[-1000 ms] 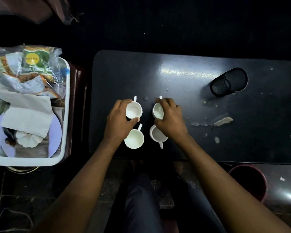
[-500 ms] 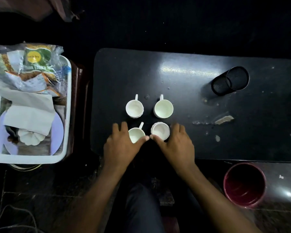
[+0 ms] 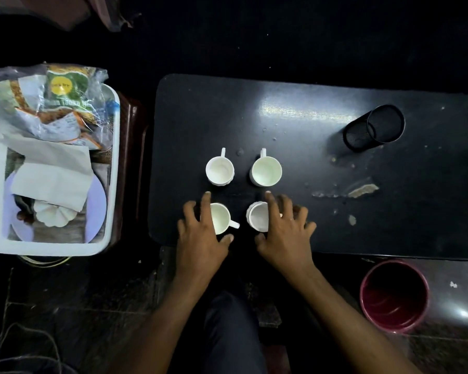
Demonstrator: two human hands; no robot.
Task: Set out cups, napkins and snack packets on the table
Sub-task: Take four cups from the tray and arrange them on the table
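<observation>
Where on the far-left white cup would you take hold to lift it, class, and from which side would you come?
Grip the far-left cup by its thin handle, which points away from the person, coming from the far side; or pinch the open rim from above, since it stands upright and apart.

A home sitting area — low dark table [image 3: 335, 147], teacups [image 3: 219, 170], tiled floor [image 3: 65, 306].

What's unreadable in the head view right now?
- Near-right cup: handle hidden under the right hand.
- Near-left cup: left rim covered by the left hand.
- Snack packets: print too blurred to read.
- White tub: contents under the napkins hidden; left side cut off.
</observation>
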